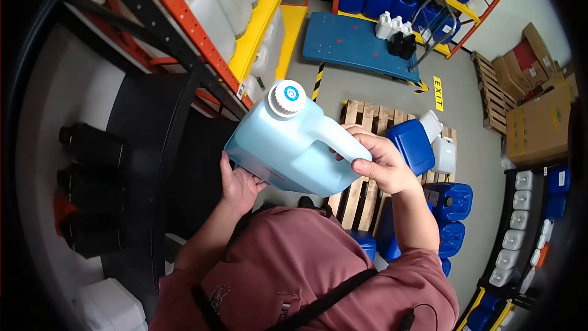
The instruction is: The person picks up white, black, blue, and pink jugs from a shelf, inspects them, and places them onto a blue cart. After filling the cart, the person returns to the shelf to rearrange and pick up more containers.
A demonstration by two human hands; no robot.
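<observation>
A large translucent jug [288,147] filled with pale blue liquid, capped with a white lid [286,98], is held tilted in front of my chest. My right hand [380,162] grips its handle from the right side. My left hand [239,184] supports the jug's bottom from below. The jug hangs over the floor beside a wooden pallet [367,116].
Blue canisters [450,199] and a white one [443,154] stand on the pallet. A blue flat trolley [355,43] carries white and black bottles at the back. Orange-yellow racks with white jugs [211,15] stand at left, black jugs [92,147] lower left, cardboard boxes [539,125] at right.
</observation>
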